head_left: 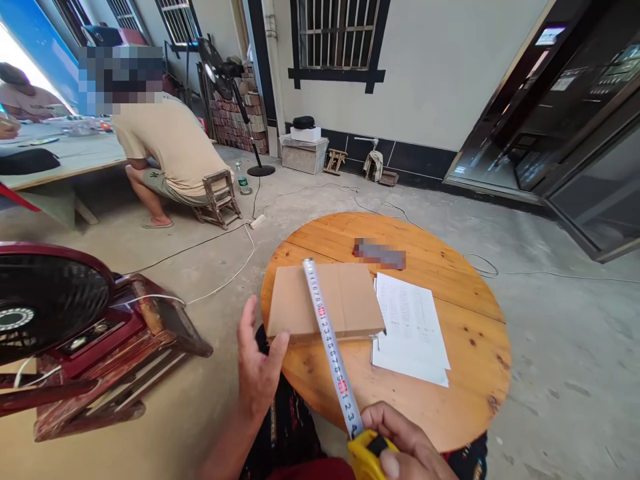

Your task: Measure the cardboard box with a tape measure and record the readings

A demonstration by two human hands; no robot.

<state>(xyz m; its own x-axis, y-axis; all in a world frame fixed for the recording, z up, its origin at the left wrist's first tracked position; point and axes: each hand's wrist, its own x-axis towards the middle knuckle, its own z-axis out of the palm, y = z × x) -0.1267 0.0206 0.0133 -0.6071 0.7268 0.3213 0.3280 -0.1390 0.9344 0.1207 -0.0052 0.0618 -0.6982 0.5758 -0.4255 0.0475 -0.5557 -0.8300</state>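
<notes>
My right hand (407, 443) grips a yellow tape measure (367, 457) near the front edge of a round wooden table (460, 307). Its white blade (330, 340) runs out away from me over a flat brown cardboard box (350, 297), its metal tip by the box's far edge. Whether the blade touches the box I cannot tell. Beside the box's near left corner is my left hand (260, 367), open, thumb and fingers apart, holding nothing. White printed sheets (413, 330) lie against the right side of the box.
A blurred-out item (380, 255) lies behind the papers. To the left, a dark red fan (55, 307) stands by a wooden chair (155, 320). A person (170, 147) sits at a long table (95, 157) at the back left. Cables (235, 277) cross the floor.
</notes>
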